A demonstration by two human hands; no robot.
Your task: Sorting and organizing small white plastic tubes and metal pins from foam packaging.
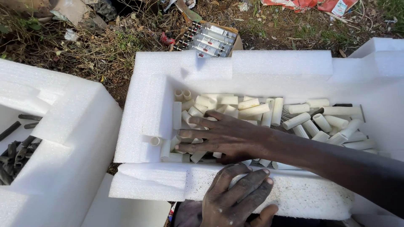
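Observation:
A white foam box [261,67] holds several cream ribbed plastic tubes [294,121] lying loose in its hollow. My right hand [223,136] reaches in from the right. Its fingers are spread flat over the tubes at the left end of the hollow, touching them without closing round any. My left hand [237,197] rests palm down on the box's near foam rim [303,193], fingers apart and holding nothing.
A second white foam box [63,143] stands at the left with several dark tubes [17,155] inside. Behind, on dry grass and litter, is an open cardboard carton [208,40] of clear cartridges. Another foam piece [378,46] sits at the far right.

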